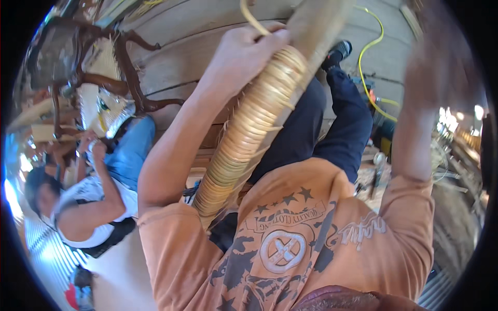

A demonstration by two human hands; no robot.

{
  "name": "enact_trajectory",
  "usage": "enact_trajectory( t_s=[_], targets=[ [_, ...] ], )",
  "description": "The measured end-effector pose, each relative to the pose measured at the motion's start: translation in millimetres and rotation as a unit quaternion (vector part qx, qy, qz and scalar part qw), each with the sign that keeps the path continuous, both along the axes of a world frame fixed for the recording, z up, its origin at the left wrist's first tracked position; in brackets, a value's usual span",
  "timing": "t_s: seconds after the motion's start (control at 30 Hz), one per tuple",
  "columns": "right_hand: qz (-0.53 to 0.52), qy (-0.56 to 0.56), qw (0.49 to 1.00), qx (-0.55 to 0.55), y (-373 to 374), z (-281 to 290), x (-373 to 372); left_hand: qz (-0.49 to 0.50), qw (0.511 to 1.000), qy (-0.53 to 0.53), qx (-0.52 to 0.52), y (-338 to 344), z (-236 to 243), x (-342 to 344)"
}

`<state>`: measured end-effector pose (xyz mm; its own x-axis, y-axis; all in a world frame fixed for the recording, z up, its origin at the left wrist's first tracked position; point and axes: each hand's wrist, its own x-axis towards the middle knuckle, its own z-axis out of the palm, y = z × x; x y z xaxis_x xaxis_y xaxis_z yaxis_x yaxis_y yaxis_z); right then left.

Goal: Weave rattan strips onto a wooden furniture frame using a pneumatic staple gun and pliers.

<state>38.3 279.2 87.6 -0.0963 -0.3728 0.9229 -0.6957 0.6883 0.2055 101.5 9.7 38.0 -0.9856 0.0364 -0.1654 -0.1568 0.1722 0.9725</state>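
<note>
Cane wrapping (254, 122) is gripped at its upper end by the left hand (253, 54), bare board (322, 23) left beyond; the blurred right hand's (443, 57) grip cannot be told.

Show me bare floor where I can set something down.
Bare planks show between the dark chair frame and the left hand; a smaller patch lies between the yellow cable and the blurred right hand. It is crowded around the co-worker at left and in the clutter at right.
</note>
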Motion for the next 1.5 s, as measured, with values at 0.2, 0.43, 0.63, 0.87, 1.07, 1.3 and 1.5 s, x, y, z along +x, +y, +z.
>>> enact_trajectory(
  t_s=[0.2,0.43,0.63,0.87,1.07,1.3,1.5],
  targets=[
    [0.159,-0.373,0.908,0.110,-103,-9,18,-0.039,0.972,-0.108,0.203,-32,-49,-15],
    [0.147,-0.652,0.668,0.326,-145,-13,-25,-0.024,0.982,0.017,0.185,-63,-59,-27],
    [0.181,-0.761,0.538,0.314,-160,-15,-34,-0.019,0.994,0.066,0.090,-76,-58,-19],
    [0.162,-0.713,0.615,0.295,-157,-22,-20,-0.100,0.993,-0.055,-0.016,-100,-180,22],
    [0.130,-0.674,0.664,0.297,-152,-27,-18,-0.176,0.977,-0.036,-0.114,-66,-273,64],
    [0.160,-0.632,0.692,0.309,-155,-33,-19,-0.095,0.990,-0.035,-0.102,-60,-304,83],
    [0.145,-0.664,0.678,0.279,-140,-28,-19,-0.048,0.954,-0.101,-0.277,-145,-258,72]
  ],
)
